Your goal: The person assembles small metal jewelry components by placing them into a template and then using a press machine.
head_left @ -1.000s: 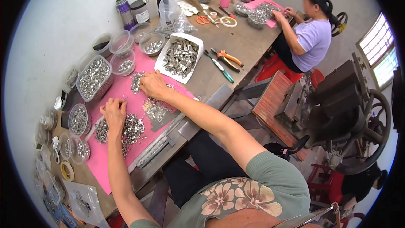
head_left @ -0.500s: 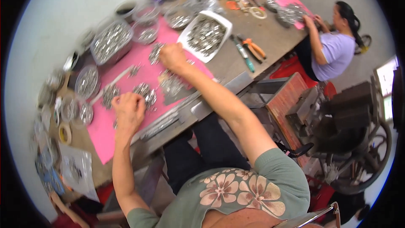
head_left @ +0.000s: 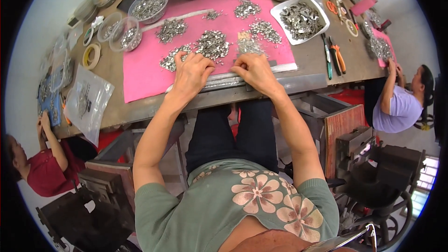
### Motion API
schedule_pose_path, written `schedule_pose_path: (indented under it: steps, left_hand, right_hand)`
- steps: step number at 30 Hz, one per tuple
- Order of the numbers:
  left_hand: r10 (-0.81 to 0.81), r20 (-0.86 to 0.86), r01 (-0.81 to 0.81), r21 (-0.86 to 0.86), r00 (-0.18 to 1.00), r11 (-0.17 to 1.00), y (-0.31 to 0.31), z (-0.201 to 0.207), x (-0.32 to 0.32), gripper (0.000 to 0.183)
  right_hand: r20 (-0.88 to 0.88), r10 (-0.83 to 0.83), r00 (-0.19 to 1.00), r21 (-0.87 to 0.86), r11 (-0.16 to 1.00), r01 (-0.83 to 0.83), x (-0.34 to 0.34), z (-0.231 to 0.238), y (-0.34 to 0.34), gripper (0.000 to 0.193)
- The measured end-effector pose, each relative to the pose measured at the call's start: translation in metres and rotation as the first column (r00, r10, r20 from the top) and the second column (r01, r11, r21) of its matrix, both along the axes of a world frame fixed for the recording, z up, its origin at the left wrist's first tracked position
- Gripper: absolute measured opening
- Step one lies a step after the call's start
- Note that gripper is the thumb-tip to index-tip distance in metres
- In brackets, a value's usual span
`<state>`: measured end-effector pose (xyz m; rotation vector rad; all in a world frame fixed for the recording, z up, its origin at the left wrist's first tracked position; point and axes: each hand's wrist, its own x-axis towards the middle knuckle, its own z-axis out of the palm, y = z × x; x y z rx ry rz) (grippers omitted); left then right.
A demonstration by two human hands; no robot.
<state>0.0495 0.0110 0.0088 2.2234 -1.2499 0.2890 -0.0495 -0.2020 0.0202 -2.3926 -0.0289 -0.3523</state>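
Observation:
My left hand (head_left: 192,73) is bent over the near edge of the pink sheet (head_left: 144,77), beside small piles of shiny metal pieces (head_left: 212,45). Its thumb and fingers come together; whatever they hold is hidden. Just to the right, my right hand (head_left: 256,73) is closed in a similar pinch, and I cannot make out anything in it. Between and below the hands runs a pale metal strip (head_left: 221,81) along the table edge. A clump of thin bright pieces (head_left: 249,45) lies right beyond my right hand.
A white tray (head_left: 276,13) of metal pieces stands at right, near orange-handled pliers (head_left: 339,58). Clear tubs (head_left: 165,1) line the back. Tape (head_left: 91,56) and a plastic bag (head_left: 100,86) lie at left. One person (head_left: 51,168) sits at left, another (head_left: 396,105) at right.
My right hand has come back from the far piles near the white tray to the sheet's near edge. My left hand has moved nearer the edge too. The view has turned.

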Motion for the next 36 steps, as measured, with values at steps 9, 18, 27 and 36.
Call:
schedule_pose_path:
  steps: [9, 18, 27, 36]
  left_hand:
    - [0.093, 0.041, -0.094, 0.016, 0.995, 0.995, -0.005, 0.001, -0.008, 0.006]
    - [-0.06, -0.37, 0.002, -0.156, 0.927, 0.988, -0.011, 0.009, -0.024, 0.006]
    - [-0.145, -0.24, 0.076, -0.274, 0.96, 0.959, -0.03, 0.001, -0.055, 0.009]
    - [-0.146, -0.199, 0.092, -0.256, 0.969, 0.962, -0.029, -0.004, -0.054, 0.012]
  right_hand:
    - [0.069, -0.024, 0.997, -0.106, 0.994, 0.032, -0.002, -0.002, -0.011, 0.012]
    - [0.126, 0.143, 0.982, -0.142, 0.982, -0.125, 0.002, 0.0, -0.017, 0.008]
    - [0.04, 0.131, 0.991, -0.195, 0.973, -0.121, 0.0, 0.005, -0.02, 0.007]
    - [0.032, 0.129, 0.991, -0.177, 0.977, -0.122, -0.002, 0.003, -0.02, 0.007]
